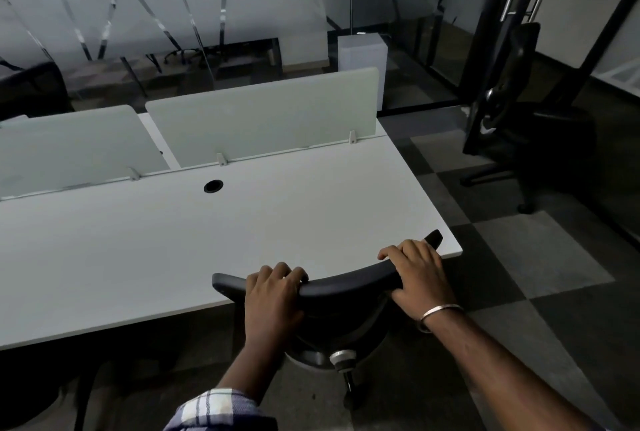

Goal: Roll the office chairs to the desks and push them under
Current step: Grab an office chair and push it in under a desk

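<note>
Both hands are gripping the curved black plastic top rail of the dark mesh-backed office chair [346,286]: left hand [273,295] is wrapping its fingers over the rail's left part, right hand [420,274], w/ a silver metal bangle [438,315] on the wrist, is curling round the right part. The chair is sitting at the near right corner of the long white laminate desk [207,240], backrest top just about level w/ the desk edge, seat seemingly going under already; the base is mostly hidden so can't tell how far in it is. To do this well: keep pushing evenly w/ both hands so the chair is tracking straight, not swinging toward the desk's right end, which is close. Push low and forward, not down, or the backrest is likely tilting instead of the castors rolling. Ease off as the rail is meeting the desk edge, since fingers over the front could be getting pinched. A second black swivel chair [519,118] is standing well apart on the grey checked carpet tiles [540,257], prob. next.
</note>
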{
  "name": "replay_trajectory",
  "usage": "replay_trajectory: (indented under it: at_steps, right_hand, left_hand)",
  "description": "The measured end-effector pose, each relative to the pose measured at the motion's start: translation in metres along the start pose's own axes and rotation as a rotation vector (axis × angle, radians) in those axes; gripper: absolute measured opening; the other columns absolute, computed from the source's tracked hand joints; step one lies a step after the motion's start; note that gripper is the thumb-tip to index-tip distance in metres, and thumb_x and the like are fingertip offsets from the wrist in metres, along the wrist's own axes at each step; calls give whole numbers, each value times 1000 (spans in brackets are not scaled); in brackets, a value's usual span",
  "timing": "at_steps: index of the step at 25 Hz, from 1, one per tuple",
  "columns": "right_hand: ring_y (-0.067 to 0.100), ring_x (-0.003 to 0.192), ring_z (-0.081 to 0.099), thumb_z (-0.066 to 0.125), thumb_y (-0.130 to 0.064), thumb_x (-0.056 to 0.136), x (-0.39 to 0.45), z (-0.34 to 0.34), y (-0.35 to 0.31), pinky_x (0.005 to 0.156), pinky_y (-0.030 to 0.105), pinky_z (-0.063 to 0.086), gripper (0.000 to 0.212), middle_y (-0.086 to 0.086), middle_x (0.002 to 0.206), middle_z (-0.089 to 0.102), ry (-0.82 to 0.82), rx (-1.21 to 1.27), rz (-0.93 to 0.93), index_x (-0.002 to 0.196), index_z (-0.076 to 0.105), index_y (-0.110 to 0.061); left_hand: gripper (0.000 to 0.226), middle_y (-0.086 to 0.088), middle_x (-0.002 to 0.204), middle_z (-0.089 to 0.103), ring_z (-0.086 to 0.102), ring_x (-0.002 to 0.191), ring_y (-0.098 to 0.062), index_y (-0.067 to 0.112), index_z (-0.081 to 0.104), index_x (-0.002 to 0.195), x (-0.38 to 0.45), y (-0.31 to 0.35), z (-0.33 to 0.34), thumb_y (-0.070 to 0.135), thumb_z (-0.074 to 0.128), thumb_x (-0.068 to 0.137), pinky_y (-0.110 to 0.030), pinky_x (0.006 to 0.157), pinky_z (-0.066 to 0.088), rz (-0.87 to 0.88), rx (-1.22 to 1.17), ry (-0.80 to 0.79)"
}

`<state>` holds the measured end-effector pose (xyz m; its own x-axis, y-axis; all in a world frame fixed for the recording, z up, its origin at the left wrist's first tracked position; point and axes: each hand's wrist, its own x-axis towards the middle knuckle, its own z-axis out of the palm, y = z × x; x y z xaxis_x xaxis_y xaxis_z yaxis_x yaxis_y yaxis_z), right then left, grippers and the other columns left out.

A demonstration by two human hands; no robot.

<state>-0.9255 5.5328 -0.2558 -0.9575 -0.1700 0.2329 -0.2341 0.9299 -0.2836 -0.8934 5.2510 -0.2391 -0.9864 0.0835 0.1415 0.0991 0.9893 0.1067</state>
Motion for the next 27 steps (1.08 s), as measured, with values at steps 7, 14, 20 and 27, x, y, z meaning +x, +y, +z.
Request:
replay_trajectory:
  at_steps: [7, 14, 20, 27]
  right_hand:
    - [13, 100, 48, 67, -14, 52, -10, -3, 1, 98, 25, 29, 60, -19, 95, 39, 5, -10, 0, 105, 57, -41]
    - [10, 111, 46, 65, -6, 52, 12, 1, 6, 97, 25, 29, 71, -23, 103, 42, 2, 47, 112, 111, 60, -47]
    - [14, 131, 41, 58, -2, 51, 13, 5, 6, 109, 32, 31, 79, -20, 119, 44, 16, 98, 132, 116, 60, -47]
    - [18, 156, 13, 57, 5, 57, 13, 6, 6, 126, 38, 5, 84, -12, 142, 44, -26, 117, 141, 123, 59, -46]
  left_hand:
    - [36, 14, 88, 51, 47, 82, -18, 35, 59, 96, -15, 3, -1, 25, 67, 63, -35, 78, 38, 15, -10, -39]
    - [33, 13, 84, 50, 48, 79, -19, 35, 56, 92, 13, -2, 3, 27, 65, 62, -36, 74, 36, 76, -19, -7]
    - [38, 13, 83, 50, 49, 78, -20, 35, 55, 91, 16, -8, 10, 26, 63, 55, -38, 72, 33, 118, -25, 23]
    - [53, 15, 95, 54, 53, 88, -18, 39, 58, 109, 11, -8, 5, 29, 64, 58, -37, 80, 35, 114, -49, 11]
